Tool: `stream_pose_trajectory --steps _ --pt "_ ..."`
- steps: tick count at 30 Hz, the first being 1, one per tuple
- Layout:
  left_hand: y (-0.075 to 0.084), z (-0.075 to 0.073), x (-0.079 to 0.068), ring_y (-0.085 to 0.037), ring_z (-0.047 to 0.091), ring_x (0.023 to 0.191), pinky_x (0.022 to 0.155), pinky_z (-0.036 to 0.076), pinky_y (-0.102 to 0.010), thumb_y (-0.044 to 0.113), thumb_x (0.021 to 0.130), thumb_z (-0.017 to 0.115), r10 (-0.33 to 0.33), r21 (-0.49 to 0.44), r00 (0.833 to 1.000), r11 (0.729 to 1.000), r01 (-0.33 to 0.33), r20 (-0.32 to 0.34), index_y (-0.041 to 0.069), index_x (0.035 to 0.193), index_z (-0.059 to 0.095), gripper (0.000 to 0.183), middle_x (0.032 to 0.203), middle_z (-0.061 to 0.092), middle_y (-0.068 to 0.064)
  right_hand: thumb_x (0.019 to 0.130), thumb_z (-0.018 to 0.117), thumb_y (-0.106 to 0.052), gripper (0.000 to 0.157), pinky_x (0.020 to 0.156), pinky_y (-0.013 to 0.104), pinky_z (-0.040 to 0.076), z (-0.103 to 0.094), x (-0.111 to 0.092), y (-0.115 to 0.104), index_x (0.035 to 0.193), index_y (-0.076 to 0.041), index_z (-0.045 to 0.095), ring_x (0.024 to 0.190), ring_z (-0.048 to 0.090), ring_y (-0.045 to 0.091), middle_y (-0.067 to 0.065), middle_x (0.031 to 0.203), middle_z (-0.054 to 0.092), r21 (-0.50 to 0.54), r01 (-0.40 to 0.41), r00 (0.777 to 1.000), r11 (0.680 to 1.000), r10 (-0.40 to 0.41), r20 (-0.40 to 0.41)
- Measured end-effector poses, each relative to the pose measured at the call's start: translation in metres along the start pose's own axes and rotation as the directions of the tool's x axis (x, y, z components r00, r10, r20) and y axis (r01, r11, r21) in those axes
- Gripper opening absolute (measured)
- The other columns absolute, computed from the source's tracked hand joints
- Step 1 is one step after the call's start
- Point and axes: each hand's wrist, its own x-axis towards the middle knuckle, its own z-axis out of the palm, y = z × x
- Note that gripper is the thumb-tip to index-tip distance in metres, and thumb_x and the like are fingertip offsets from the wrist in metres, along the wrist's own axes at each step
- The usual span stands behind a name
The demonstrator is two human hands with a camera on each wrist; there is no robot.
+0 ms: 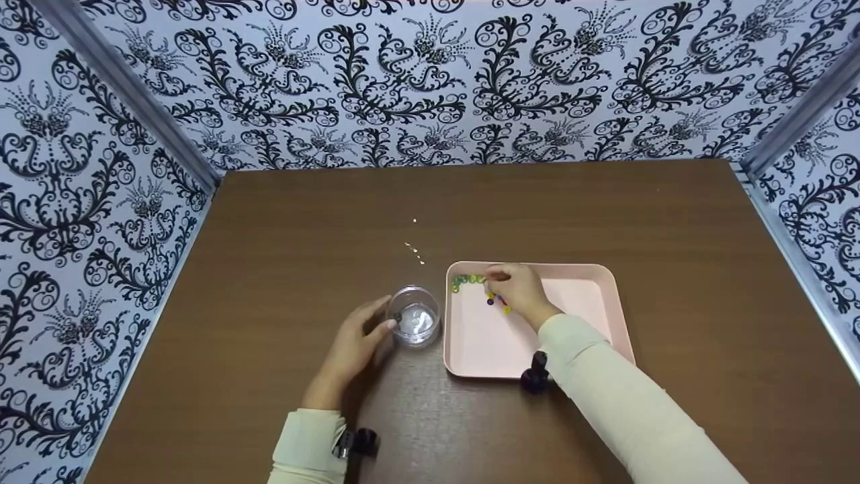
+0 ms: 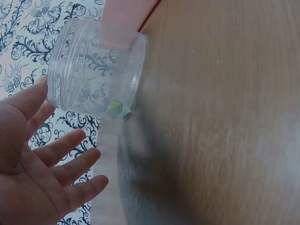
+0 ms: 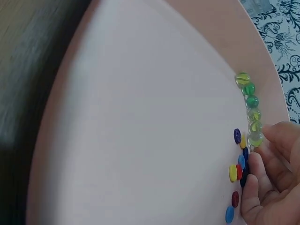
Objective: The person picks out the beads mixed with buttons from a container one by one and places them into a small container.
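Note:
My left hand (image 1: 353, 346) is at the left side of a clear plastic jar (image 1: 415, 321). Its thumb and a finger touch the jar near the rim, while the other fingers spread loosely. One green-yellow marble (image 2: 115, 108) lies inside at the bottom. Over the pink tray (image 1: 463, 359), my right hand (image 1: 521, 288) reaches into the far left corner. Thumb and fingertips pinch a glass marble (image 3: 255, 138) at the end of a row of green and yellow marbles (image 3: 253, 101) along the tray wall. Small colored buttons (image 3: 239, 171) lie close beside those fingers, partly hidden by the hand in the head view.
The jar stands just left of the tray on a brown wooden table (image 1: 302, 235). Small white specks (image 1: 414, 251) show on the tabletop beyond the jar. Patterned black-and-white walls (image 1: 430, 81) close in the back and sides.

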Motion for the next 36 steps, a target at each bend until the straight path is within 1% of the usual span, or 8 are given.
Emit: stream_pose_trajectory --steps 4,6,13,18,23,28,32,36 --pt "0.0003 0.0001 0.0003 -0.040 0.046 0.128 0.110 0.031 -0.054 0.013 0.091 0.065 -0.005 0.005 1.000 1.000 0.005 0.001 0.001 0.131 0.058 0.042 0.132 0.056 -0.023 0.084 0.067 -0.005 0.025 0.061 0.020 0.049 -0.0007 0.0005 -0.0010 0.108 -0.001 0.072 0.070 0.062 0.014 0.014 0.100 0.072 -0.012 0.008 1.000 1.000 -0.008 -0.011" --pt "0.0006 0.0001 0.0005 -0.040 0.046 0.128 0.110 0.031 -0.054 0.013 0.091 0.065 -0.003 0.004 1.000 1.000 0.003 0.002 0.000 0.131 0.058 0.042 0.132 0.056 -0.023 0.084 0.067 -0.004 0.024 0.060 0.018 0.048 -0.0003 0.0008 -0.0003 0.107 -0.001 0.073 0.070 0.061 0.011 0.014 0.099 0.072 -0.021 0.018 1.000 1.000 -0.018 -0.023" --pt "0.0012 0.0000 0.0000 -0.040 0.046 0.128 0.110 0.031 -0.054 0.013 0.091 0.065 -0.002 0.001 1.000 1.000 0.002 0.003 0.000 0.130 0.058 0.042 0.132 0.056 -0.023 0.085 0.066 -0.004 0.022 0.081 0.033 0.054 0.0007 0.0012 0.0006 0.106 -0.001 0.073 0.092 0.067 0.025 0.015 0.103 0.072 -0.046 0.025 0.999 0.999 -0.026 -0.025" --pt "0.0019 -0.0002 -0.0001 -0.040 0.046 0.128 0.110 0.031 -0.054 0.013 0.091 0.065 0.003 0.003 1.000 1.000 -0.003 -0.001 0.000 0.130 0.058 0.041 0.132 0.056 -0.023 0.084 0.066 -0.003 0.021 0.087 0.036 0.053 0.0019 0.0009 -0.0004 0.104 0.000 0.073 0.096 0.066 0.026 0.014 0.107 0.071 -0.040 0.034 0.999 0.999 -0.035 -0.038" --pt "0.0018 -0.0002 0.0003 -0.040 0.046 0.128 0.110 0.031 -0.054 0.012 0.091 0.065 0.004 0.002 1.000 1.000 -0.004 -0.003 0.000 0.130 0.058 0.041 0.132 0.056 -0.023 0.083 0.067 -0.003 0.019 0.076 0.028 0.053 0.0030 0.0012 -0.0023 0.100 0.000 0.074 0.085 0.065 0.020 0.013 0.107 0.071 -0.022 0.020 0.998 1.000 -0.021 -0.059" --pt "0.0018 0.0003 0.0004 -0.040 0.045 0.129 0.111 0.031 -0.054 0.013 0.091 0.065 -0.006 0.007 1.000 1.000 0.006 -0.001 0.000 0.131 0.058 0.042 0.133 0.056 -0.022 0.083 0.068 -0.005 0.018 0.062 0.019 0.047 0.0031 0.0017 -0.0037 0.099 -0.001 0.075 0.071 0.060 0.012 0.012 0.099 0.073 -0.010 -0.010 0.998 1.000 0.010 -0.067" --pt "0.0023 0.0005 -0.0004 -0.041 0.044 0.130 0.111 0.030 -0.054 0.014 0.092 0.065 -0.032 -0.003 0.999 0.999 0.032 0.004 0.002 0.132 0.058 0.042 0.134 0.055 -0.022 0.082 0.069 -0.005 0.017 0.054 0.017 0.044 0.0043 0.0020 -0.0030 0.097 -0.001 0.075 0.063 0.056 0.008 0.010 0.095 0.073 -0.003 -0.023 0.996 1.000 0.023 -0.081" --pt "0.0021 0.0008 -0.0004 -0.040 0.044 0.130 0.111 0.030 -0.054 0.014 0.092 0.065 -0.040 -0.014 0.999 0.999 0.040 0.003 0.002 0.132 0.057 0.043 0.134 0.054 -0.022 0.081 0.070 -0.005 0.016 0.052 0.017 0.044 0.0053 0.0026 -0.0029 0.096 -0.001 0.075 0.061 0.055 0.008 0.010 0.091 0.073 -0.002 -0.029 0.995 1.000 0.028 -0.092"
